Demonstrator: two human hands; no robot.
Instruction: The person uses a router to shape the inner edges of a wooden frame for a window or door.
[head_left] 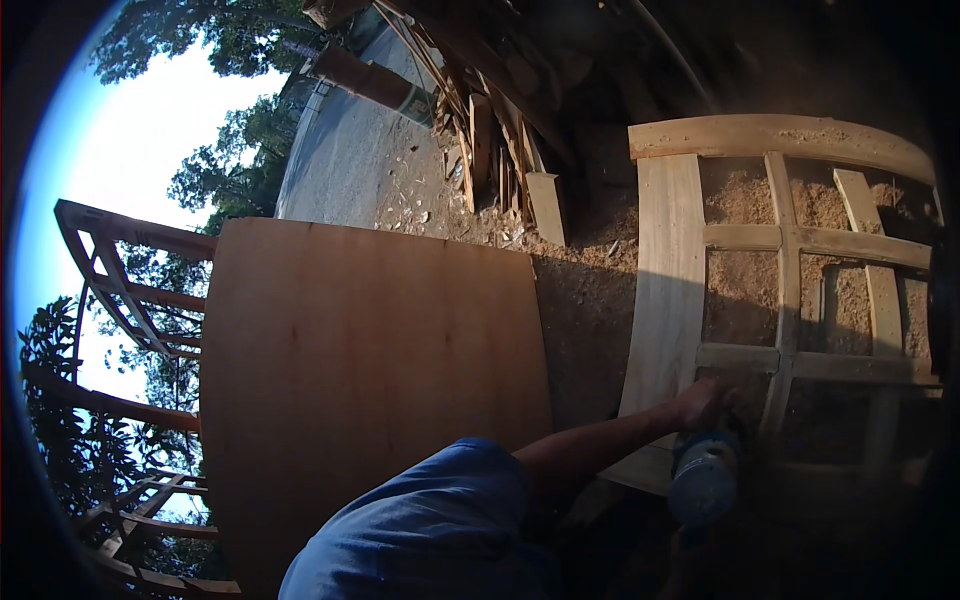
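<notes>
Our left hand (704,402) has its fingers curled down on the far end of the power tool (704,485); looks like a firm hold, though the exact grip is dark. Right hand: a dim shape (684,562) below the tool may be it; too dark to tell whether those fingers are open or closed.

Key relation: the tool lies directly below the left fingers, on our near side, touching them. Its long axis seems to run from that hand back toward us, roughly along the stile (668,250). Left hand is the one we clearly see on it; we can't rank the right. The tool sits at the near left part of the wooden frame (785,300), by the stile's inner edge; its exact contact is hidden.

In the way: crossbars meet the stile just beyond and to the right of the hand, and our left forearm (600,445) crosses over the stile. Shadow covers the near half of the frame.

Farther out: sawdust (738,200) shows through the openings, plus a loose strip (860,205). To our left, a big brown panel (375,370), well apart from the tool. Beyond it, scrap wood (485,150), road (335,165), trees (235,150).
</notes>
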